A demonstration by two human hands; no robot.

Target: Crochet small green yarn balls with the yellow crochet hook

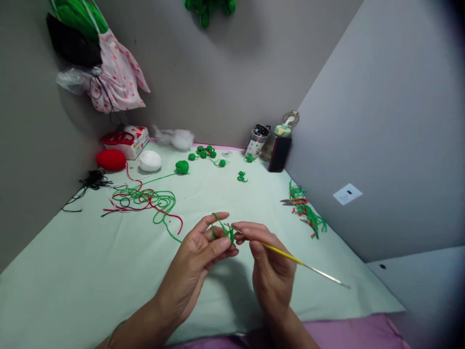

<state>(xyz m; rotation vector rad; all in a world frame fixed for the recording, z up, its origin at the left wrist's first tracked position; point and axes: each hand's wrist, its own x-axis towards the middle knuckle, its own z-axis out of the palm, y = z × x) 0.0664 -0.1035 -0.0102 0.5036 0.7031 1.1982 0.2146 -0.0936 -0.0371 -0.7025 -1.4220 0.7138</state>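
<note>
My left hand (205,249) pinches a small green crochet piece (231,235) between thumb and fingers, with green yarn (219,220) looped over the raised index finger. In my right hand (271,264) is a crochet hook (281,251) with a yellow grip and metal ends. Its near end slants down to the right, while the working tip meets the green piece between my hands. Fingers partly hide that tip, so I cannot tell whether it sits inside a stitch. From my left hand, green yarn trails back to a loose tangle (163,198) on the cloth.
Red (111,159), white (149,161) and green (182,167) yarn balls stand back left. Several small green crocheted balls (206,151) lie at the back. Orange-handled snips (295,201) rest on yarn scraps (312,218) at right. A phone (280,153) leans by a bottle (282,130); walls enclose the table.
</note>
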